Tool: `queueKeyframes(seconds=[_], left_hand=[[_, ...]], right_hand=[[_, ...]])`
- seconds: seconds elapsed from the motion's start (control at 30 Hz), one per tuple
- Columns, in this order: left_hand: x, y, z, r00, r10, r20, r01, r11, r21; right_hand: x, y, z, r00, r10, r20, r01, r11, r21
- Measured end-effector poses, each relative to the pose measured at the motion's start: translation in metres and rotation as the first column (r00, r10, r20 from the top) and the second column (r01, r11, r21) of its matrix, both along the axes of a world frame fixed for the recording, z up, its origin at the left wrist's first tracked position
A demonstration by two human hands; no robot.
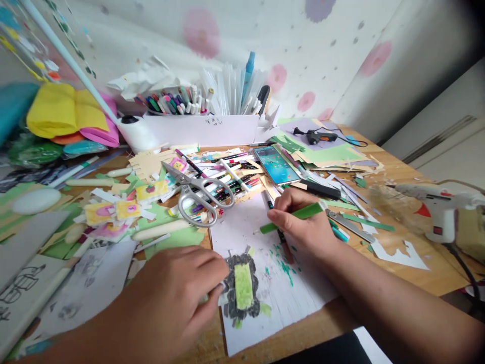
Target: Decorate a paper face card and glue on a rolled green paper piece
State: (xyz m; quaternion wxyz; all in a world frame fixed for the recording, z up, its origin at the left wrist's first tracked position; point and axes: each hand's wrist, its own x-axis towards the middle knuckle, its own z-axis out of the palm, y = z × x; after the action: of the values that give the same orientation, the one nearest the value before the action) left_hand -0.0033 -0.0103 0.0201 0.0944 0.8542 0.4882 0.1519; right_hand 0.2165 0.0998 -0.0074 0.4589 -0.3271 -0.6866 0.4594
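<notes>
A small paper cutout (244, 285) with a green rectangle inside a black scalloped border lies on a white sheet (242, 338). At its left edge is my left hand (182, 288), with thumb and forefinger closed on the rim; part of the grip is hidden. My right hand (303, 222) is wrapped round a green marker (308, 211), whose tip points left, just above the sheet and apart from the cutout. A dark pen (281, 236) lies partly under that hand. Green strokes and dots mark the sheet.
Grey scissors (204, 194) lie over scattered markers. Behind them are a phone (276, 164) and a white box (200, 130) of pens. A white glue gun (439, 202) stands at right, near a utility knife (352, 226). Painted paper pieces (151, 190) and scraps cover the left.
</notes>
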Motion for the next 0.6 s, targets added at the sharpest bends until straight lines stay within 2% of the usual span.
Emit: queueKeyframes(seconds=[0.1,0.2,0.33,0.47,0.6], left_hand=[[0.009,-0.001,-0.003,0.997,-0.077,0.019,0.077,0.997,-0.024],[0.014,0.004,-0.007,0.990,-0.125,0.070,0.128,0.991,-0.041],[0.014,0.012,-0.012,0.984,-0.096,0.151,0.099,0.995,-0.012],[0.014,0.016,-0.018,0.987,-0.072,0.146,0.076,0.997,-0.020],[0.017,0.020,-0.024,0.992,-0.082,0.100,0.087,0.995,-0.043]], right_hand=[[-0.002,-0.004,0.007,0.996,0.078,0.048,-0.075,0.995,-0.063],[-0.005,-0.007,0.010,0.992,0.101,0.076,-0.090,0.986,-0.140],[-0.008,-0.008,0.010,0.984,0.106,0.141,-0.073,0.972,-0.224],[-0.009,-0.007,0.009,0.967,0.127,0.222,-0.085,0.979,-0.187],[-0.011,-0.009,0.006,0.940,0.135,0.313,-0.113,0.990,-0.088]])
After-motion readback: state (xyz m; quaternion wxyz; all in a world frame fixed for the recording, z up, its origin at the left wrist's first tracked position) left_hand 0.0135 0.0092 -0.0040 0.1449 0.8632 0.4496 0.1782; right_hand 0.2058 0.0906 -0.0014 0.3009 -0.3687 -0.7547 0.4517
